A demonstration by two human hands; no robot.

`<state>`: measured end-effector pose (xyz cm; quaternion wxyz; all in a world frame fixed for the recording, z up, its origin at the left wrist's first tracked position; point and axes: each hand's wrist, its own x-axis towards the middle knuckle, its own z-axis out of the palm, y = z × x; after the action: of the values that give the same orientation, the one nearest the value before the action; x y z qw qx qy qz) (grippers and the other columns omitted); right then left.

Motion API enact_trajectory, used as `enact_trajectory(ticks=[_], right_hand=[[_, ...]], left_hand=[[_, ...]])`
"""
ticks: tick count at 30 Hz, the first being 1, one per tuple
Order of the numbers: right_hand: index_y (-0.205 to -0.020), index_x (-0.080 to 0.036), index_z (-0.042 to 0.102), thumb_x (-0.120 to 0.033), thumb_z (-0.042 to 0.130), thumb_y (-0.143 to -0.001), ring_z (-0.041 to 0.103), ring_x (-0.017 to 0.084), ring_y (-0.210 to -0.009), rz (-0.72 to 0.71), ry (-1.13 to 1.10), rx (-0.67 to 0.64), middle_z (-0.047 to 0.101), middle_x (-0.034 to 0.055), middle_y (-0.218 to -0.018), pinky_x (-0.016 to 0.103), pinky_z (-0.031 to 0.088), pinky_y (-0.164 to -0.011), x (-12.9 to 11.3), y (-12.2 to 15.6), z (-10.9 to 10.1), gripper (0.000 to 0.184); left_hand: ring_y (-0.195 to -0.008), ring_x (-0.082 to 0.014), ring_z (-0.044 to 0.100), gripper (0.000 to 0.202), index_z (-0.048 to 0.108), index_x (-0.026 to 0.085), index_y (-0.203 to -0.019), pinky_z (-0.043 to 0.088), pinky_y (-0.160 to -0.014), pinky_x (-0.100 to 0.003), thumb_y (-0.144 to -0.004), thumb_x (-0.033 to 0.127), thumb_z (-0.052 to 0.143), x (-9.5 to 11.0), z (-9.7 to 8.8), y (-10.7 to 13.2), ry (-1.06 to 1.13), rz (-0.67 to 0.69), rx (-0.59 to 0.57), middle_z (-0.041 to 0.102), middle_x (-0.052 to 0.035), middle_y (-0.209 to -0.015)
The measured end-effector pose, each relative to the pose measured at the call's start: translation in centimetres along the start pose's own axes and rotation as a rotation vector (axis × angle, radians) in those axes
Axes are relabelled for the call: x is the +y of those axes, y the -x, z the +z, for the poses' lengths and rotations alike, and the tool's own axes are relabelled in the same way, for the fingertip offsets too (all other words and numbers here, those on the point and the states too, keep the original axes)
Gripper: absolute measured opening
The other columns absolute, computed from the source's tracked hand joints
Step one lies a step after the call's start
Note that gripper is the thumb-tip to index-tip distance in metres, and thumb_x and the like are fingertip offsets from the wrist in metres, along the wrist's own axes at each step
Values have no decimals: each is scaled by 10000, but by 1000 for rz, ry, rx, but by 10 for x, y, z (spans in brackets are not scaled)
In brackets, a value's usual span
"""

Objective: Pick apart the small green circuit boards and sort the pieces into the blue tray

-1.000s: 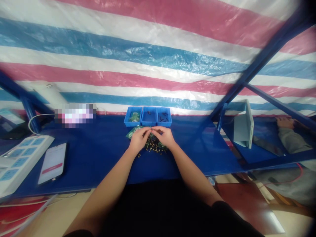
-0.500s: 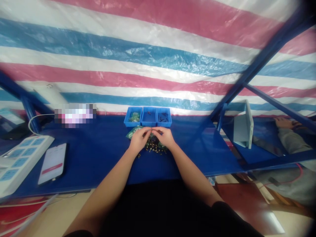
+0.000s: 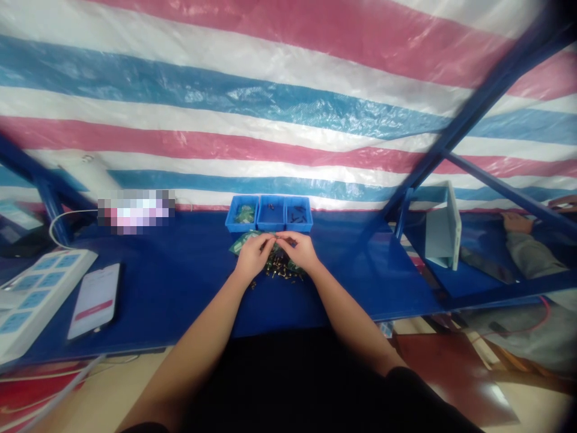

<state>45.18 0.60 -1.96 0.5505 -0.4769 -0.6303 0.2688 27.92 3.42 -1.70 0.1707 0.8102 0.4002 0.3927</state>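
My left hand [image 3: 253, 255] and my right hand [image 3: 300, 250] meet fingertip to fingertip over the blue table [image 3: 180, 282]. Both are pinched shut on a tiny part between them, too small to name. Under and just behind the hands lies a heap of small brass and dark parts [image 3: 282, 269] on some green pieces [image 3: 241, 242]. Beyond the hands stand three small blue bins [image 3: 269, 214] in a row, each with a few small parts inside.
A phone [image 3: 96, 299] with a lit screen lies at the left, beside a white power strip [image 3: 31, 296]. A blue frame post [image 3: 455, 129] slants up at the right. A pale blue holder [image 3: 444, 225] stands there. Another person's hand [image 3: 516, 223] rests at the far right.
Both hands stay together at the same spot with only slight finger movement. The other person's hand at the far right has shifted a little.
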Motion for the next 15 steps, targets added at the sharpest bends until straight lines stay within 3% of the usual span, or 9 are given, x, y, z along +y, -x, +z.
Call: enact_trajectory(ticks=[5, 15], right_hand=[[-1026, -206, 742, -366, 668, -825, 697, 182, -772, -3, 2, 12, 750, 50, -927, 306, 573, -760, 0, -1, -1, 268], [-1020, -202, 743, -369, 678, -811, 701, 186, -768, 16, -14, -3, 753, 49, -907, 315, 579, -763, -1, 0, 0, 275]], left_hand=[[-773, -176, 663, 274, 652, 232, -1092, 507, -698, -280, -932, 402, 509, -2, 2, 1, 23, -39, 29, 721, -34, -940], [-817, -183, 661, 248, 671, 232, -1015, 508, -758, -297, -952, 374, 478, -4, 2, 1, 26, -29, 7, 723, -36, -977]])
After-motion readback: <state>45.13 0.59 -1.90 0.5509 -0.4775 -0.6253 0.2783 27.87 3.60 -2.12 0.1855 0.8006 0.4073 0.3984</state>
